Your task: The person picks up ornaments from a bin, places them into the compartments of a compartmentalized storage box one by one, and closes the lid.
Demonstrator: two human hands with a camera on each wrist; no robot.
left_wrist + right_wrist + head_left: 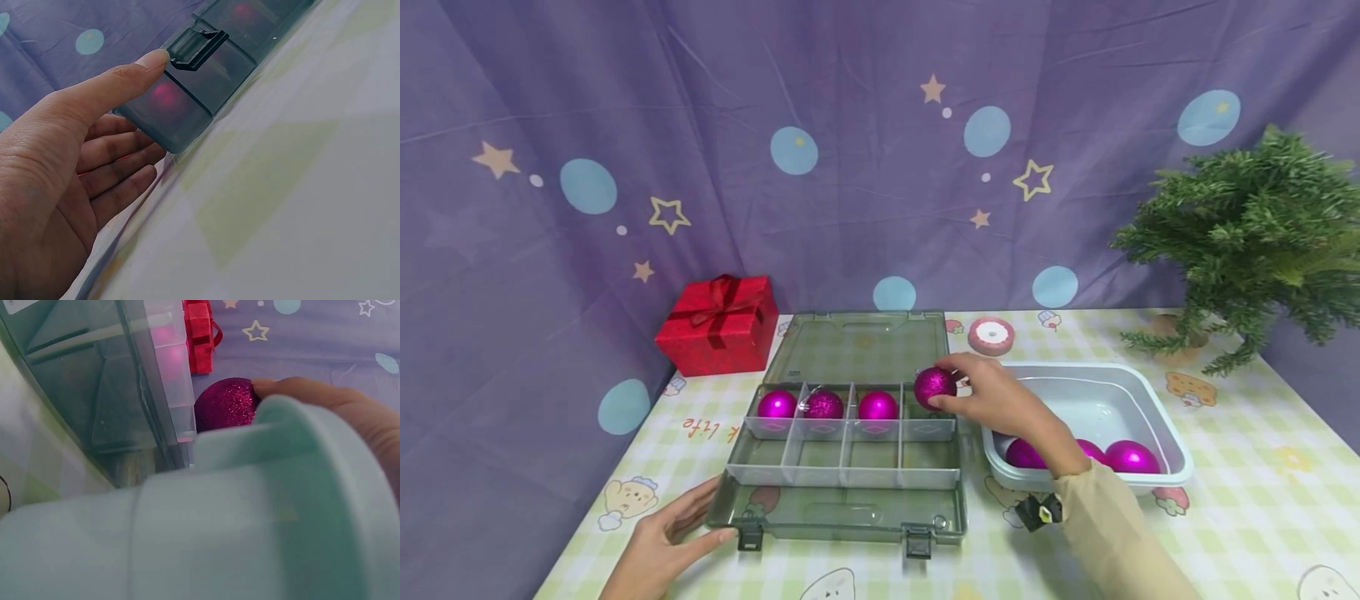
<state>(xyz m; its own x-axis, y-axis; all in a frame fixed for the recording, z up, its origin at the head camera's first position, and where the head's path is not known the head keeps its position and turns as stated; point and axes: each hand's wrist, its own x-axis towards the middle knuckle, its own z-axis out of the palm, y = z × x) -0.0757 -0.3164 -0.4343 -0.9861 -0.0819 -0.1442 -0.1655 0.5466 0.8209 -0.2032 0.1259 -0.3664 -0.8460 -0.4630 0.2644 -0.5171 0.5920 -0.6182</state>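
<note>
My right hand (992, 396) holds a glittery magenta Christmas ball (935, 388) between thumb and fingers, over the back right compartment of a clear grey organizer box (850, 529). Three magenta balls sit in the other back-row compartments: a shiny one (777, 406), a glittery one (823, 406) and another shiny one (877, 407). At the box's front left corner is my left hand (666, 537). Its thumb (153, 59) touches the box near a black latch (199, 51), with the fingers loosely extended beside the wall. In the right wrist view, a pale tub partly hides the held glittery ball (228, 403).
The pale blue tub (1176, 450) on the right holds more magenta balls (1131, 457). The box's lid (857, 346) lies back. Behind are a red gift box (722, 329) and a ribbon roll (991, 335). A small artificial tree (1255, 242) stands far right.
</note>
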